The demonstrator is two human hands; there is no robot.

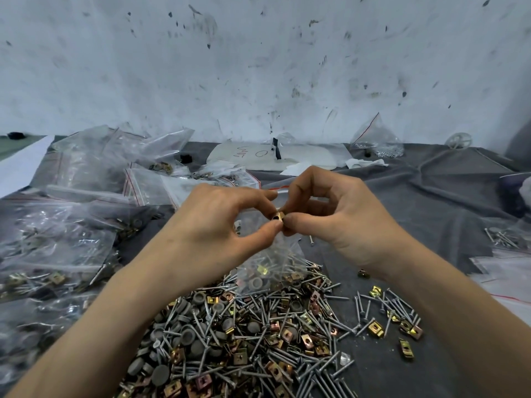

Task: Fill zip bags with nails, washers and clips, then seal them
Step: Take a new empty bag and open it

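While nipping a brass clip [278,217] at mid-frame, right at the mouth of the zip bag [275,262]: filling step, by this reading, with sealing not yet begun. On the right hand [339,216], fingers curled in, thumb and fingertip closed on the clip. On the left hand [218,222], curled likewise, thumb and forefinger pinching the bag's top edge and holding it up; width of the opening hard to tell through the clear film. Bag hanging just below the hands, its bottom resting on the top of the heap [244,340] in the lower middle of the frame, already holding some of each part. In the heap, nails [290,366], grey washers [186,336] and loose clips [375,330], mixed. Filled bags [57,239] stacked at left of frame, on the grey cloth [431,196]. Next, probably: release the clip well inside the mouth, not on the lip; hold the left pinch firm against the weight; then clear any nail points from the track and press the strip shut from one end to the other.
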